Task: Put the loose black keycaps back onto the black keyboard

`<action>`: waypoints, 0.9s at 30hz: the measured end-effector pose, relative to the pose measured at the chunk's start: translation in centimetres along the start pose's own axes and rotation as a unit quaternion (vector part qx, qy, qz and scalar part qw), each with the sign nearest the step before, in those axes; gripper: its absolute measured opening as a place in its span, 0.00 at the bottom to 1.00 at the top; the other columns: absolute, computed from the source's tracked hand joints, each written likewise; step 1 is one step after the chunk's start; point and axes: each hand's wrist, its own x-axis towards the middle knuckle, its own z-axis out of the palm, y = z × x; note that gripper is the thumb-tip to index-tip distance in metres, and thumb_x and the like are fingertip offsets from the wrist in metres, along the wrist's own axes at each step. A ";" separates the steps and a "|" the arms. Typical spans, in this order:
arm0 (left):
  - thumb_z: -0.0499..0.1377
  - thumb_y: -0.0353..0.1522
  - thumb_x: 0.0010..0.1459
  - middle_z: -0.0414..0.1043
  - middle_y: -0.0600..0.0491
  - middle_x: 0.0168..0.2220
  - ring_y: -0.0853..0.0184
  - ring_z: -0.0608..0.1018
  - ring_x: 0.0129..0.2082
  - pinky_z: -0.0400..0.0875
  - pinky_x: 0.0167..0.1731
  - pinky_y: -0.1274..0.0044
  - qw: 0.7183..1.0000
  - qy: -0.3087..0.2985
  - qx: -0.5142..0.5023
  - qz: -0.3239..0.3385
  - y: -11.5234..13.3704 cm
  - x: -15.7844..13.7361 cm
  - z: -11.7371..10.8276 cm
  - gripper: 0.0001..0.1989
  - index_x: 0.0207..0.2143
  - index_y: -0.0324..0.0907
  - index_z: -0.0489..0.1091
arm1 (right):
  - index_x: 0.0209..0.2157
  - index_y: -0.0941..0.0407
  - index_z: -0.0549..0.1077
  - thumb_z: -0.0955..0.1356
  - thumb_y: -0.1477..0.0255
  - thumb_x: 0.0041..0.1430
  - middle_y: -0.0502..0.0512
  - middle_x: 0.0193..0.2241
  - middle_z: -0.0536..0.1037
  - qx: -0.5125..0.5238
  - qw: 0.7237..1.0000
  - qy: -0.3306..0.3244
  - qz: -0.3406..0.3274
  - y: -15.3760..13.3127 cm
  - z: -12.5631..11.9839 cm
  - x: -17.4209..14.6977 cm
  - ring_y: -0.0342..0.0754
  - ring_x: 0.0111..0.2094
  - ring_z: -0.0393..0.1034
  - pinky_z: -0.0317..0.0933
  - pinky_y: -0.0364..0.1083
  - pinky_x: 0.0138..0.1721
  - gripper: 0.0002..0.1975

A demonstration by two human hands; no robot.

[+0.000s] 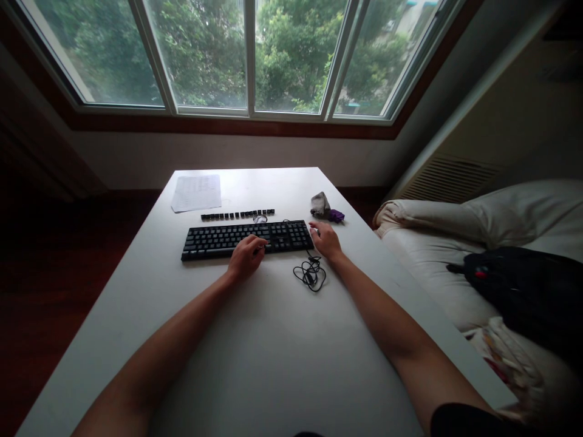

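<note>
Keyboard (230, 237) (keys (203, 240) too small to read): left hand (246, 255) curled over it, grip unclear; right hand (325, 238) loosely spread beside it.

Sheet (197, 193) illegible, keyboard (223, 237) unreadable (too small)

1. Looks like a room in a home, perhaps a living room or bedroom.
2. Has a pale cushioned sofa or bed (423, 255) on the right, with a dark bag (537, 291) and rumpled cloth (507, 343) on top (more homely than office-like).
3. Looks out on leafy trees (291, 48) through a broad sliding window (250, 60) in a reddish-brown frame (228, 125).
4. Has a dark reddish floor (59, 291) and apparently a curtain (40, 139) at the far left.
5. Contains a plain white table (255, 346) near the window, bearing a computer keyboard (209, 238).
</note>
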 end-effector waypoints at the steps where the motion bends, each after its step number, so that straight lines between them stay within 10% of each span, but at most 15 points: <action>1: 0.56 0.29 0.63 0.74 0.50 0.41 0.63 0.76 0.43 0.68 0.44 0.72 1.000 0.002 0.008 -0.001 -0.2 0.0 -0.1 0.10 0.44 0.45 0.74 | 0.50 0.57 0.76 0.61 0.67 0.67 0.60 0.46 0.78 0.002 1.000 -0.001 0.009 0.3 0.0 0.0 0.55 0.49 0.68 0.61 0.54 0.55 0.18; 27: 0.57 0.34 0.62 0.71 0.47 0.50 0.54 0.70 0.52 0.61 0.56 0.62 0.980 0.027 0.183 -0.077 -2.2 0.3 -0.5 0.11 0.45 0.46 0.75 | 0.53 0.56 0.75 0.64 0.60 0.68 0.59 0.51 0.77 -0.075 0.993 -0.075 0.051 0.0 -0.1 -0.4 0.55 0.52 0.67 0.57 0.51 0.55 0.20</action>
